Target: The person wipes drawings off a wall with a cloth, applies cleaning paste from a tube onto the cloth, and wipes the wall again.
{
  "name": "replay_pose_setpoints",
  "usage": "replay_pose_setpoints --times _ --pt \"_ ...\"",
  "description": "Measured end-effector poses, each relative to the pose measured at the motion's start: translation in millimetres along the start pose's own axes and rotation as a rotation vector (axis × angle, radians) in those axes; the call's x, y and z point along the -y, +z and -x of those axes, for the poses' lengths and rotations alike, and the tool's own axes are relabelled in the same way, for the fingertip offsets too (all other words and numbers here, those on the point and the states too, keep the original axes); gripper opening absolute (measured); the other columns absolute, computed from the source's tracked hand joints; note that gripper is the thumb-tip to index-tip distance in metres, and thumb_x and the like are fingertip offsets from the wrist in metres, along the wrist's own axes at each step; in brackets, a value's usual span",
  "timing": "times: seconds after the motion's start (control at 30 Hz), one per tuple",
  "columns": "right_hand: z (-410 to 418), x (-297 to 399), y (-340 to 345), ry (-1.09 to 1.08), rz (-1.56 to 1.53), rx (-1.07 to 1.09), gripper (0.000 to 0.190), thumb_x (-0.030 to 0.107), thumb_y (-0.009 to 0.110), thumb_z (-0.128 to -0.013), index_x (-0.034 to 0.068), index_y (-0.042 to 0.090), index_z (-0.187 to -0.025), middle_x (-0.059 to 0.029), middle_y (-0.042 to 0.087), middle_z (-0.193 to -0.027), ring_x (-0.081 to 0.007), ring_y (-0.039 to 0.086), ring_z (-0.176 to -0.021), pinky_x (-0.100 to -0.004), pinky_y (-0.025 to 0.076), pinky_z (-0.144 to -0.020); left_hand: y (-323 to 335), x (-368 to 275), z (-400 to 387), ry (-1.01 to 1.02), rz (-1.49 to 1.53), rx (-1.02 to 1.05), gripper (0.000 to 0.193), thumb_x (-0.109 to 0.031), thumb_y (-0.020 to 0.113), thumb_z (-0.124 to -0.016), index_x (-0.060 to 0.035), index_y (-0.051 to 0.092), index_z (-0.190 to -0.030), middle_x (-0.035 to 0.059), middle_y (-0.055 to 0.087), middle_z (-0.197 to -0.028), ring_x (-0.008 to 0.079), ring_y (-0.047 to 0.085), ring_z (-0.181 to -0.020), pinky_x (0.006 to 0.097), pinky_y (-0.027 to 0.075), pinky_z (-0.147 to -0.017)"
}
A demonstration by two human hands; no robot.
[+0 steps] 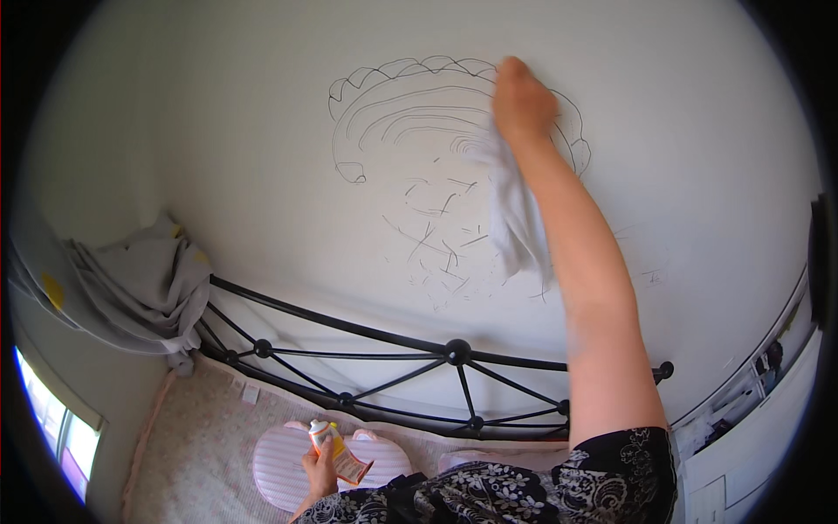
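Note:
My right hand point(526, 105) is raised against the white wall point(249, 170), closed around a light grey cloth point(514, 216) that hangs down along my forearm. Dark drawn lines point(419, 98) spread over the wall to the left of the hand, with scalloped arcs above and short scattered strokes below; some lines also show right of it. Low in the view, my left hand point(319, 465) grips a white, orange and yellow squeeze tube point(337, 452), its pale cap end pointing up. The tube is above a pink-and-white striped pillow point(281, 465).
A black metal headboard point(457, 352) with ball joints runs along the wall below the drawing. Grey curtain fabric point(144, 281) is draped over its left end. A patterned bed cover point(190, 426) lies beneath. A window point(62, 419) is at lower left, white furniture point(753, 426) at right.

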State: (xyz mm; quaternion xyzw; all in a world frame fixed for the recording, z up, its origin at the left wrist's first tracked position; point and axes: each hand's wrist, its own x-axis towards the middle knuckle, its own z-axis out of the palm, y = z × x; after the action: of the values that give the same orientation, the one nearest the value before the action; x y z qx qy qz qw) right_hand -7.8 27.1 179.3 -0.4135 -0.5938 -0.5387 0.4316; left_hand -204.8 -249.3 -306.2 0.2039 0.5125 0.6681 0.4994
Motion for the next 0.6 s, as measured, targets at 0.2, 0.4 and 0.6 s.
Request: replay_pose_setpoints --times 0.2,0.4,0.6 --pt "14.0 5.6 -26.3 0.207 -0.7 0.219 0.012 0.019 0.051 -0.084 0.008 0.05 -0.087 -0.0065 0.056 -0.071 -0.0223 0.056 -0.057 -0.0343 0.045 -0.052 2.1 -7.4 16.4 0.047 -0.031 0.026 0.027 -0.021 0.056 -0.085 0.0036 0.059 -0.094 0.0043 0.06 -0.081 0.0098 0.054 -0.07 0.0237 0.044 -0.063" --pt "78.6 -16.9 -90.3 0.877 -2.003 0.455 0.017 0.025 0.051 -0.087 0.009 0.051 -0.094 -0.0025 0.05 -0.068 -0.008 0.046 -0.055 -0.0224 0.04 -0.048 7.5 -15.5 18.9 0.042 -0.081 0.064 0.028 -0.023 0.055 -0.085 0.0038 0.06 -0.092 0.0032 0.059 -0.079 0.0086 0.052 -0.069 0.0235 0.043 -0.061" --pt "108.0 -6.1 -128.0 0.974 -2.398 0.532 0.02 0.028 0.047 -0.09 0.009 0.051 -0.094 -0.0029 0.047 -0.065 -0.0098 0.044 -0.055 -0.0195 0.033 -0.042 24.9 -32.3 11.7 0.124 -0.131 0.188 0.03 -0.025 0.053 -0.086 0.004 0.059 -0.09 0.0036 0.059 -0.078 0.0082 0.052 -0.068 0.0238 0.044 -0.061"
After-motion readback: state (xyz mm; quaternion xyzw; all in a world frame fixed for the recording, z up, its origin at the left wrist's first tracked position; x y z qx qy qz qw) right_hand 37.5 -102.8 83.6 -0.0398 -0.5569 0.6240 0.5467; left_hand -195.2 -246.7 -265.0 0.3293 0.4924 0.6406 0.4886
